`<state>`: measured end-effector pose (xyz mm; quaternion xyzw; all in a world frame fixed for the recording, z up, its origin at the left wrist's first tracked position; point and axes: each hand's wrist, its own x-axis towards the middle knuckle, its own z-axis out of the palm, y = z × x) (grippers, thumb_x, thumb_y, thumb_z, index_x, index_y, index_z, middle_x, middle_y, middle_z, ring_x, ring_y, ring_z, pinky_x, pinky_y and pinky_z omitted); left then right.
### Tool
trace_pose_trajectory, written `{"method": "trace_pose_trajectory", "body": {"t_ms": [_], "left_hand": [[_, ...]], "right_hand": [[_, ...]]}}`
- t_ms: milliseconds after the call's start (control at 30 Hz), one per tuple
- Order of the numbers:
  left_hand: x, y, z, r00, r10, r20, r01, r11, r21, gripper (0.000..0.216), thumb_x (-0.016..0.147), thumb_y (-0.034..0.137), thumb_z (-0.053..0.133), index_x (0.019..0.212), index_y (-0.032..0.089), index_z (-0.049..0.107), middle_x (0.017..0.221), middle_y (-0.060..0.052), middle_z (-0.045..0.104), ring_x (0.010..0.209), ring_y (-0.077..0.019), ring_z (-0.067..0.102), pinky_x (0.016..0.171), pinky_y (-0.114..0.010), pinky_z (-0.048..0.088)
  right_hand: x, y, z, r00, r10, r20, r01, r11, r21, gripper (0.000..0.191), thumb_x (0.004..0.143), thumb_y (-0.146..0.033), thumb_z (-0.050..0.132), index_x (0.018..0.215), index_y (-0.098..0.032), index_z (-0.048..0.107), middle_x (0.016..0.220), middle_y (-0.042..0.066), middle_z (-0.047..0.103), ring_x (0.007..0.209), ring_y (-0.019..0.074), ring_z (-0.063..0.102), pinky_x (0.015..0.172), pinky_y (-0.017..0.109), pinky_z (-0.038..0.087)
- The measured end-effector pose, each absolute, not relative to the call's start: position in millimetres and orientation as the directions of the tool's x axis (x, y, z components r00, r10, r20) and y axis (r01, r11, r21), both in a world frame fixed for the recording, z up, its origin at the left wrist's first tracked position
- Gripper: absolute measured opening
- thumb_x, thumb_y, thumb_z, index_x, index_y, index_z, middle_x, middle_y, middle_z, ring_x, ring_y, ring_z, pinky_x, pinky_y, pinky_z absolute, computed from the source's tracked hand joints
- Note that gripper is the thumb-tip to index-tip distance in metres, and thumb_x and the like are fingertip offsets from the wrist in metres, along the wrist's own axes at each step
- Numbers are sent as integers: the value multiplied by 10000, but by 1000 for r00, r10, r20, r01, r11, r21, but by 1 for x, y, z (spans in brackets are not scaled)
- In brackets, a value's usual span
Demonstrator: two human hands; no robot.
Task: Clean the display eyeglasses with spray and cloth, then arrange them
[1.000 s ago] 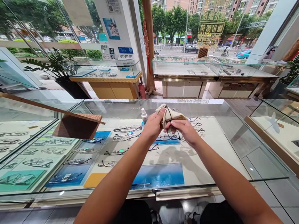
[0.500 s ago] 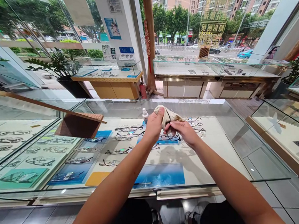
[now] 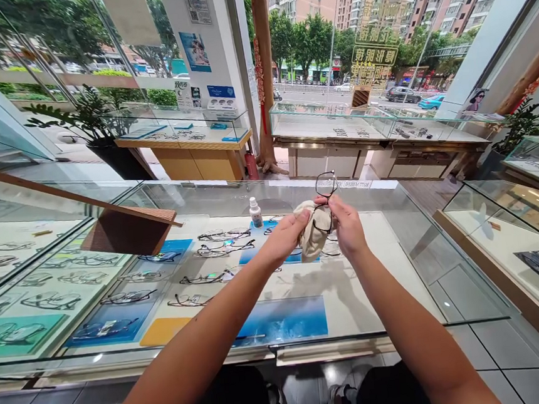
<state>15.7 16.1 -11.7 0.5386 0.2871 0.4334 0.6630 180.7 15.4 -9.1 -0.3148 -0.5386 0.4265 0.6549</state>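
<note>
Beige cloth (image 3: 311,235), pinched in my left hand (image 3: 286,237), wraps the lower lens; my right hand (image 3: 350,227) pinches the black glasses (image 3: 326,186), long axis upright, free lens topmost.

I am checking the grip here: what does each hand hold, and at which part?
The right hand pinches the black glasses just below the raised lens; the left hand holds the beige cloth over the lower lens.

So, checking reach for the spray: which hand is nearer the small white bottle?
Left. The left hand, gripping the cloth, is just right of the bottle; the right hand, holding the glasses, is farther right.
</note>
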Motion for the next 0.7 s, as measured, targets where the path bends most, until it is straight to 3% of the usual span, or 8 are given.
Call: {"method": "trace_pose_trajectory", "body": {"t_ms": [200, 400, 700], "left_hand": [[16, 12, -13, 544, 832, 107, -265, 50, 963, 496, 803, 612, 824, 933, 145, 719, 810, -57, 713, 700, -160, 631, 641, -260, 484], [21, 10, -14, 447, 880, 161, -303, -20, 953, 523, 712, 487, 933, 1021, 155, 671, 836, -28, 699, 728, -145, 629, 673, -241, 495], [23, 15, -18, 321, 935, 152, -286, -58, 957, 558, 821, 683, 768, 833, 139, 648, 666, -6, 647, 526, -99, 537, 493, -210, 405]], "right_hand": [[177, 16, -12, -4, 977, 212, -358, 196, -913, 412, 867, -576, 720, 1000, -197, 811, 936, 70, 776, 835, 221, 681, 768, 343, 543], [173, 14, -14, -18, 968, 252, -370, 228, -901, 391, 881, -569, 727, 1011, -210, 813, 904, 48, 757, 810, 189, 660, 758, 305, 522], [167, 9, -17, -37, 940, 339, -227, 323, -919, 411, 908, -607, 691, 1032, -244, 838, 973, 36, 673, 799, 155, 592, 651, 263, 471]]}}
